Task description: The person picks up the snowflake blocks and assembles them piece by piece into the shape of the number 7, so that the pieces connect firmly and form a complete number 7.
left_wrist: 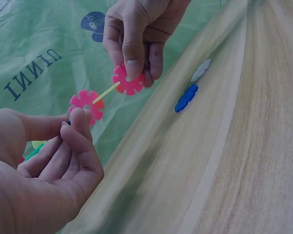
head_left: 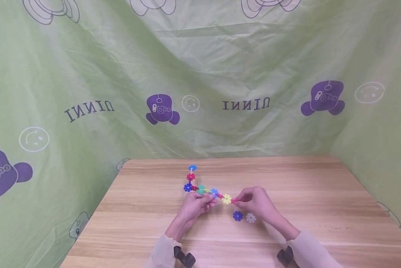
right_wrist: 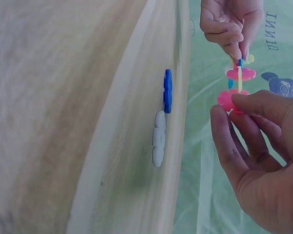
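Observation:
A chain of flower-shaped plastic snowflake discs [head_left: 201, 189] in mixed colours is held above the table, its far end bending away in an L. My left hand [head_left: 196, 204] pinches the chain at a blue disc [head_left: 214, 192]; the fingers partly hide that disc in the left wrist view. Between the two hands come a pink disc [left_wrist: 83, 101] and a yellow disc [head_left: 226, 199], which looks edge-on from the left wrist. At the chain's right end, thumb and fingers of my right hand [head_left: 258, 203] pinch another pink disc [left_wrist: 122, 85], slotted against the yellow one.
A dark blue disc [head_left: 238, 216] and a white disc [head_left: 251, 217] lie side by side on the wooden table [head_left: 136, 223], just below the right hand. A green printed cloth [head_left: 207, 67] hangs behind and at both sides of the table.

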A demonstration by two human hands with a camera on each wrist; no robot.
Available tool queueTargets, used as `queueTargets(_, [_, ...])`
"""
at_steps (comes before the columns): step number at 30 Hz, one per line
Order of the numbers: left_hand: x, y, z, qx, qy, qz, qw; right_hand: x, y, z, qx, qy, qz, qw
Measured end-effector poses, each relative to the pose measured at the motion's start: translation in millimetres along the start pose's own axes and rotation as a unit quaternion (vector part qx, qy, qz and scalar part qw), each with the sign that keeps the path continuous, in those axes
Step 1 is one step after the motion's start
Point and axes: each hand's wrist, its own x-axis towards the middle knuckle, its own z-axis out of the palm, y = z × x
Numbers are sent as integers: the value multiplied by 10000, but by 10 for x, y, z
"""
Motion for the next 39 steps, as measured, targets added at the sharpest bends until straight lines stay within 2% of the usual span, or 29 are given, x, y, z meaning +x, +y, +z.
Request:
queueTargets(11, [-35, 8, 30, 301, 215, -20, 9993, -9, -68, 60, -134, 123, -211, 9996])
queueTargets(16, [-36, -3, 36, 420, 270, 27, 9988, -7, -83, 91, -156, 173, -145, 9996])
queueTargets(25, [-31, -11, 35, 302, 269, 58, 9992, 20, -40, 78, -213, 210, -52, 9995])
queueTargets(31, [-33, -3, 37, 199, 250, -2, 9995, 13, 0, -13, -242, 52, 89, 9997])
queueTargets(39, [-29, 10, 19, 201, 210, 5, 9996, -69, 54, -166, -413, -404, 192, 9981])
